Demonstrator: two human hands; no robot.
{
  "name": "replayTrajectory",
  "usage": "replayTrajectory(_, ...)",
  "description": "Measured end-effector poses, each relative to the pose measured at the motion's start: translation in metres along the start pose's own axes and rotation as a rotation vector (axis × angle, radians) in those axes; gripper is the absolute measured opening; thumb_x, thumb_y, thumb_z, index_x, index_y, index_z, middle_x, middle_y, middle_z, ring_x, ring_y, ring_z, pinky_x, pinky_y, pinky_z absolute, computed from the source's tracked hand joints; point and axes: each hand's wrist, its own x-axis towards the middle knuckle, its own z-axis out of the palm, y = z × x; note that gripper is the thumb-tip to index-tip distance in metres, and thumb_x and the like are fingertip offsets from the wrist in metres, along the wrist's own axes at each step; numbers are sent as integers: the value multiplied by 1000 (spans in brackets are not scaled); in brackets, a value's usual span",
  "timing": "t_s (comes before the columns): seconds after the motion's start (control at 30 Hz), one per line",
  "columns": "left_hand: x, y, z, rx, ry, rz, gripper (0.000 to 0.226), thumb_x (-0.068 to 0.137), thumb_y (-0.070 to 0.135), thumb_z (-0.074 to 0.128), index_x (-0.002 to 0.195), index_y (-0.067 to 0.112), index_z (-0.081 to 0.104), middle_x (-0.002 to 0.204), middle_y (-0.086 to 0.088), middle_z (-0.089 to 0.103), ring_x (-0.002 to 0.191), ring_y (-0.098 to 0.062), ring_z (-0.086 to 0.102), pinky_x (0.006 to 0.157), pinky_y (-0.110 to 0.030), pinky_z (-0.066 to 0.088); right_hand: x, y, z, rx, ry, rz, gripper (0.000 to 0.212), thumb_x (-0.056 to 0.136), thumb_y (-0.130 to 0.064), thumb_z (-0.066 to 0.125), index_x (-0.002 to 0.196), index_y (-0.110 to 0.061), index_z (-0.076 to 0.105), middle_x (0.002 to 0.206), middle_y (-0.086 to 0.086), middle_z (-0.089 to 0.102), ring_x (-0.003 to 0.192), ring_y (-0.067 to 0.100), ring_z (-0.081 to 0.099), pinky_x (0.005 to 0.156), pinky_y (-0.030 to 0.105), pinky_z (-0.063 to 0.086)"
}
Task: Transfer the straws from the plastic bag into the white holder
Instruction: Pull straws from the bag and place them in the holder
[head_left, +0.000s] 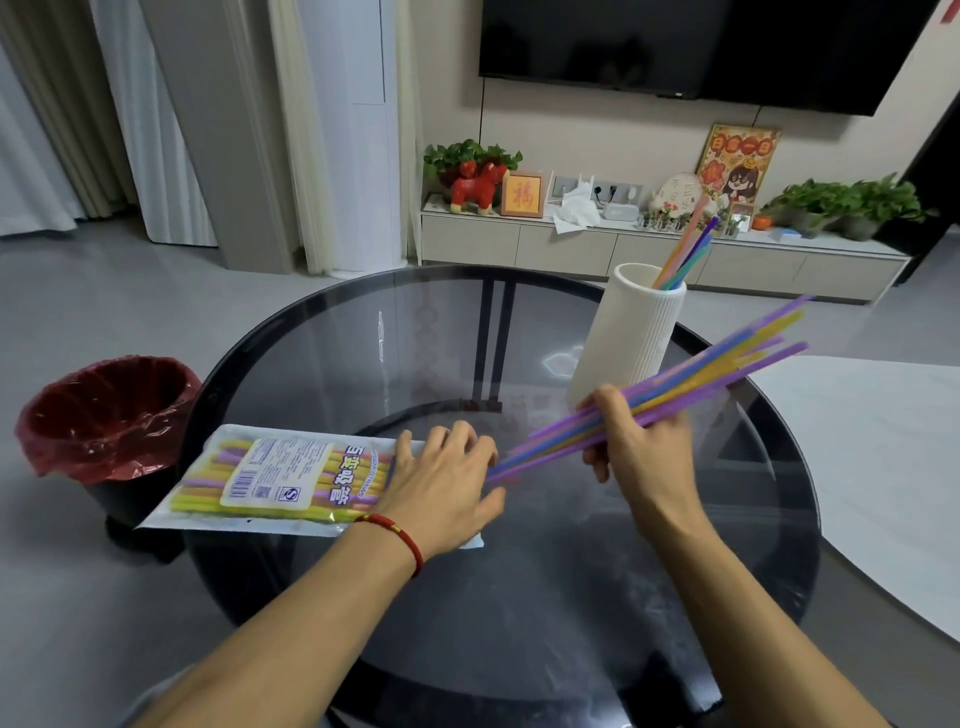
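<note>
The left hand (447, 488) lies flat and open on the plastic bag (270, 478), pinning it. The right hand (639, 441) is closed around a bunch of straws (727, 369), angled toward the white holder (628, 332) just beyond.

Single head-worn wide view, forward and down, close over the glass table (332, 364).

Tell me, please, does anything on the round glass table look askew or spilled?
Nothing is spilled. The straws already in the white ribbed holder lean to one side, and the loose bundle of purple, yellow and blue straws fans out unevenly in the right hand.
</note>
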Motion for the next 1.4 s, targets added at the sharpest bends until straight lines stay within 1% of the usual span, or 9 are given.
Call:
replayTrajectory(0.2,-1,-2,1,-9,-55,-15,38,91,53,47,121,31,47,125,2,41,121,-23,43,111,-63,22,16,-46,-40,-324,27,-251,24,100,-17,63,77,-13,72,53,11,68,38,22,64,36,27,53)
replayTrajectory(0.33,-2,2,2,-21,-74,1,42,89,53,49,125,31,48,126,0,39,123,-25,41,112,-64,19,32,-68,-38,-557,-105,-331,26,100,-21,63,82,-2,69,65,13,69,47,23,68,36,26,53)
replayTrajectory(0.43,-2,4,2,-4,-66,5,42,89,51,48,125,30,49,125,-1,39,123,-25,42,112,-64,19,30,-55,-24,-692,-190,-331,28,97,-18,64,77,3,66,66,17,68,57,31,68,53,41,60)
replayTrajectory(0.5,-2,3,3,5,-58,6,42,89,50,46,124,29,49,125,-1,39,122,-26,42,112,-65,19,24,-35,-17,-744,-241,-309,30,96,-17,65,71,0,63,63,13,64,56,26,64,55,36,56)
replayTrajectory(0.6,-2,2,5,6,-47,13,42,88,50,46,124,29,49,125,-1,39,121,-25,43,111,-64,20,15,-11,-14,-729,-262,-277,30,98,-18,63,71,-4,64,65,10,66,57,17,65,54,23,49)
replayTrajectory(0.77,0,2,7,-5,-53,15,43,87,49,49,126,31,47,123,0,38,121,-24,43,112,-63,20,20,-7,-21,-608,-153,-359,29,100,-18,63,73,-6,67,66,10,69,55,19,68,55,32,60)
replayTrajectory(0.87,0,3,6,-4,-58,17,42,89,49,48,126,31,47,124,0,39,122,-24,43,113,-63,19,16,0,-20,-642,-266,-276,27,100,-17,64,78,-2,68,70,14,70,59,25,69,56,40,62)
replayTrajectory(1.23,4,9,11,-76,-24,24,43,89,50,49,128,32,48,126,1,40,124,-21,43,116,-61,18,17,15,-21,-651,-331,-178,19,100,-25,69,81,-23,63,80,4,67,65,12,69,56,24,62)
replayTrajectory(1.4,6,16,12,-259,108,100,36,89,44,51,122,31,55,121,4,45,116,-18,45,112,-48,29,15,22,-23,-525,-193,-97,23,94,-16,69,72,-10,71,57,10,70,45,23,68,45,41,61)
